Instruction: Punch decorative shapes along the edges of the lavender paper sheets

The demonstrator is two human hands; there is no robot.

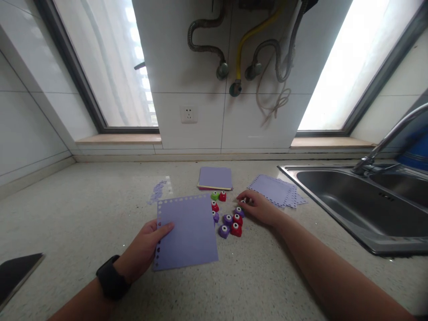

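Observation:
My left hand [144, 249] holds a lilac paper sheet [189, 232] by its left edge; small holes run along that edge and the top. The sheet lies nearly flat on the speckled counter [83, 209]. A black watch sits on that wrist. My right hand [257, 207] rests on the counter beside a cluster of small craft punches [230, 218] in red, purple and green, its fingertips touching one at the cluster's right. Whether the fingers grip it is unclear.
A stack of lilac paper [216, 178] lies behind the punches, and punched sheets [276, 190] lie to the right. Paper scraps [157, 191] lie at left. A steel sink [361, 207] with a tap [388, 140] is at right. A dark object [16, 274] sits at far left.

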